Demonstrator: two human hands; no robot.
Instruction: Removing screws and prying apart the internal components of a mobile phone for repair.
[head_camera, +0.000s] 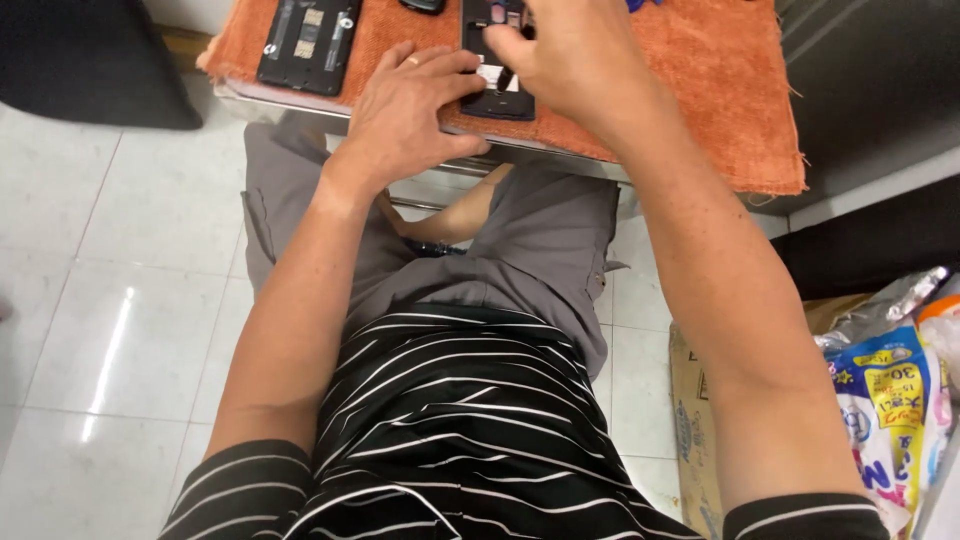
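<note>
An opened black phone (497, 100) lies on an orange cloth (700, 80) that covers a small table. My left hand (410, 110), a ring on one finger, lies flat with its fingertips pressing the phone's left edge. My right hand (565, 55) hovers over the phone's upper part with fingers curled; a thin dark tool tip seems to stick out under it, but what it holds is hidden. A second opened black phone (308, 42) lies on the cloth to the left, apart from both hands.
A small dark object (425, 6) rests at the cloth's top edge. A cardboard box (690, 420) and colourful plastic packages (890, 400) stand on the white tiled floor at the right. A dark shape (90, 60) fills the upper left.
</note>
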